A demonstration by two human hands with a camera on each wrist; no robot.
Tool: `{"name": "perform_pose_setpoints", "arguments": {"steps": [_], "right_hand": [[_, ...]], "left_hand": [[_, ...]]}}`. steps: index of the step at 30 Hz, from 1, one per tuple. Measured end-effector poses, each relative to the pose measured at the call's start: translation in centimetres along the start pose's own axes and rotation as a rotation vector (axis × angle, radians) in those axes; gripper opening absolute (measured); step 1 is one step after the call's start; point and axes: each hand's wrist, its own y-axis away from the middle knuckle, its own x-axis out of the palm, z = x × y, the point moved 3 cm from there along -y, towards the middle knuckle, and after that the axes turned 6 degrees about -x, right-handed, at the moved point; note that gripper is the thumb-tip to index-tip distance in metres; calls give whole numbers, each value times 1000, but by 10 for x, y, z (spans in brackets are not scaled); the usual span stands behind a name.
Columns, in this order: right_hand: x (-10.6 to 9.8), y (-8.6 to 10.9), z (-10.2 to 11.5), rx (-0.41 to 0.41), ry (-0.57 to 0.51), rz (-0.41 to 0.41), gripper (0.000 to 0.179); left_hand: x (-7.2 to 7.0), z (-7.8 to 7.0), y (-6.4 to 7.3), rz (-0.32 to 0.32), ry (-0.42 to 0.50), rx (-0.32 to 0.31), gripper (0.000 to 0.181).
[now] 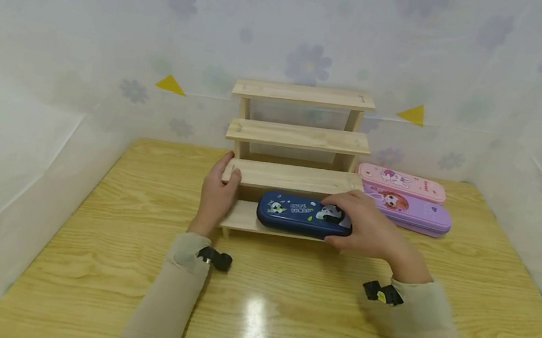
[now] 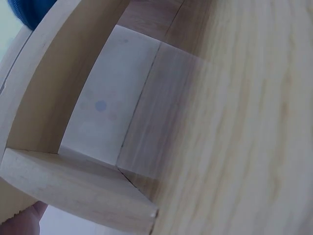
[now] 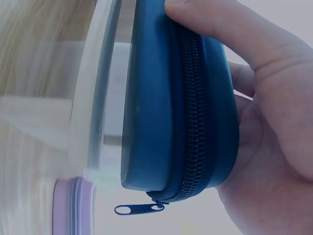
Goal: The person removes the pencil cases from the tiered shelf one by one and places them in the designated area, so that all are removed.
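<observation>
A dark blue zippered pencil case [image 1: 290, 216] with panda pictures lies over the lowest board of a stepped wooden shelf rack [image 1: 293, 178]. My right hand [image 1: 375, 228] grips its right end, thumb on the near side and fingers over the top. In the right wrist view, the case's zipper [image 3: 193, 107] and dangling pull tab [image 3: 139, 209] face the camera. At the rack's left end, my left hand [image 1: 216, 199] holds the second-lowest board, thumb by its top edge. Only a bit of that hand [image 2: 24, 220] appears in the left wrist view; the rack hides the rest.
Right of the rack, a pink pencil case [image 1: 400, 182] lies behind a purple one [image 1: 412, 212], close to the boards. The rack stands on a wood-grain table [image 1: 134, 242]. Pale flowered sheeting [image 1: 314, 23] encloses the back and sides, with yellow triangles [image 1: 171, 84] on it.
</observation>
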Motion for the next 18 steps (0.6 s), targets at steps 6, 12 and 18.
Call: {"name": "perform_pose_setpoints", "arguments": {"steps": [6,12,18], "right_hand": [[-8,11,-8,25,2,-5,67],[-13,24,-16,48,-3,-22,67],[-20,38,-22,50,-2,-49,67]], "left_hand": [[-1,0,1,10,-1,7,52],[-2,0,1,11,-6,13,53],[-3,-2,1,11,-6,8,53]]}}
